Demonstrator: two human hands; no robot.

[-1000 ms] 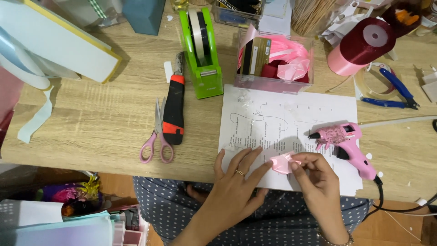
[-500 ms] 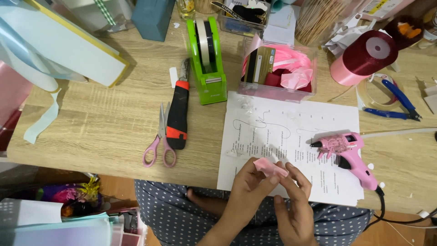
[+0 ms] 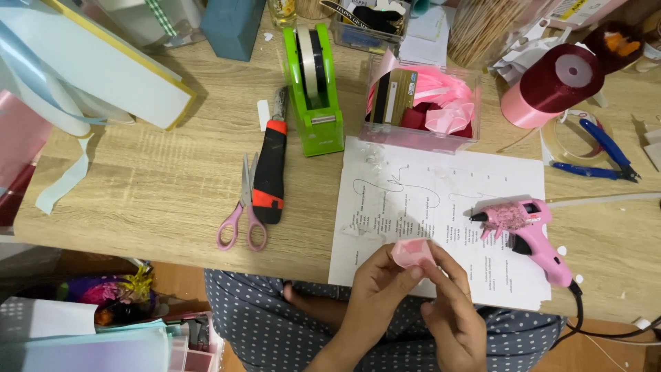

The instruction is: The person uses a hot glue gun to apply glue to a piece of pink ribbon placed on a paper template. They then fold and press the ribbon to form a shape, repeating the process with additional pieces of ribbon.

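Hands meet low in the middle, over the near edge of a white sheet of paper (image 3: 441, 200). The left hand (image 3: 375, 296) and the right hand (image 3: 454, 310) both pinch a small pink piece of ribbon (image 3: 412, 252) between their fingertips, so both hands are closed on it. The ribbon sits up off the paper, just above the edge of the tabletop (image 3: 151, 186). The paper lies flat and has thin lines and small print on it. Just to the right, a pink glue gun (image 3: 527, 231) lies on its side, partly on the paper, with a black cord going off the tabletop. Near the far edge of the paper stands a clear box (image 3: 423, 103) full of pink and red ribbon bits. Beside the box stands a green tape holder (image 3: 313, 89). To the left of the paper lie a black and red knife (image 3: 270, 172) and pink-handled scissors (image 3: 242, 210), touching side by side. Far to the right, a big dark red roll of ribbon (image 3: 554, 83) rests on its side, and blue pliers (image 3: 602, 155) lie near it. Below the hands, dotted blue cloth (image 3: 268, 324) covers the person's lap.
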